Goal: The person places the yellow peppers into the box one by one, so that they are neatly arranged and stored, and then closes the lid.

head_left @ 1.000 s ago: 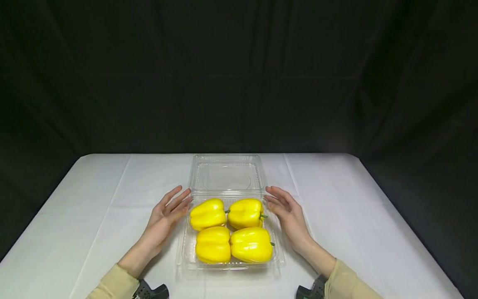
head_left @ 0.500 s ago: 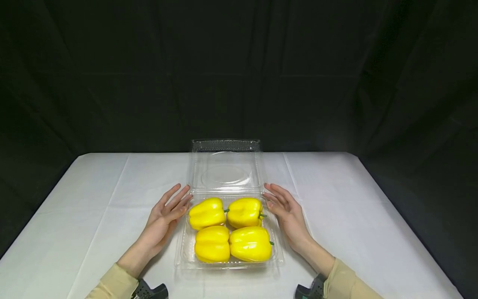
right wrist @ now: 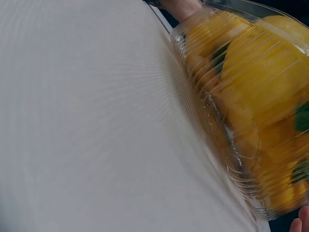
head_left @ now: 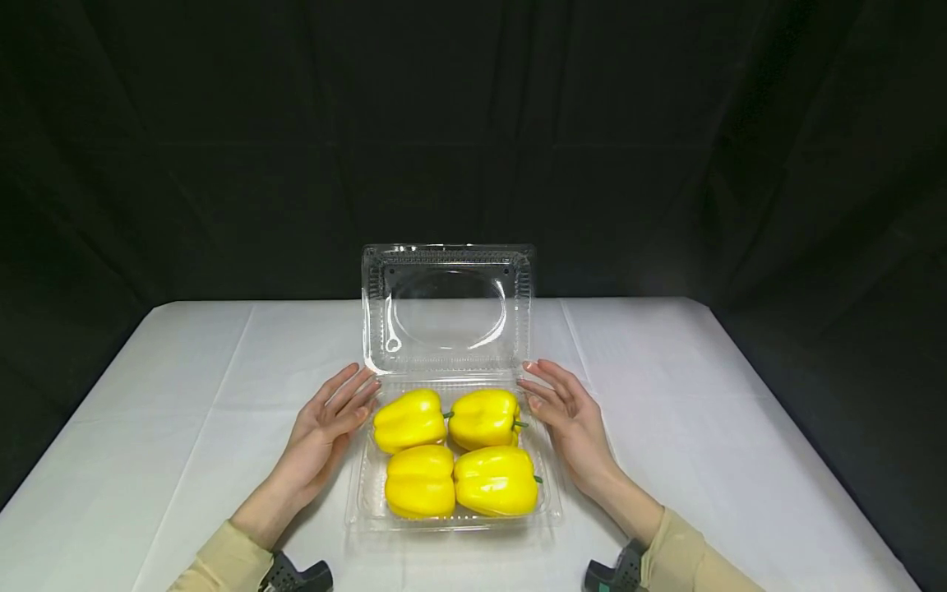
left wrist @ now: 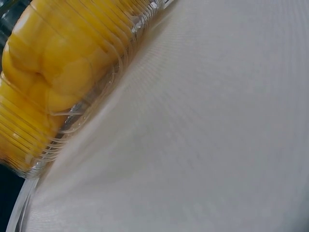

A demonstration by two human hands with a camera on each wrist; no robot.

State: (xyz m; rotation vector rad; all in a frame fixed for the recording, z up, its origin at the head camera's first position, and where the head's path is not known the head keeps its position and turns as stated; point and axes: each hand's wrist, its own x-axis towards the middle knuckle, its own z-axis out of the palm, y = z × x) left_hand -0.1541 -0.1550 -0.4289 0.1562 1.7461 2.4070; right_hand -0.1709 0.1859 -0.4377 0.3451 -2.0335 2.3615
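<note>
A clear plastic clamshell container (head_left: 361, 501) stands on the table with several yellow bell peppers (head_left: 420, 483) in its base. Its hinged lid (head_left: 447, 329) is raised at the back and leans up against the dark background. My left hand (head_left: 320, 440) lies along the container's left side, fingers extended, tips at the back left corner by the hinge. On the opposite side my right hand (head_left: 573, 432) mirrors it, its fingertips at the back right corner. Whether the tips bear on the lid or the base rim cannot be told. In the right wrist view the container's ribbed side (right wrist: 212, 111) shows peppers through it.
A white cloth covers the table (head_left: 703, 427), which extends to both sides of the container. Black curtains (head_left: 444, 148) hang behind and at the sides. Dark wrist mounts (head_left: 299, 574) sit at both cuffs.
The container's lid has swung up from lying back on the table to standing nearly upright. Both hands stay almost in place beside the hinge, and the peppers have not shifted.
</note>
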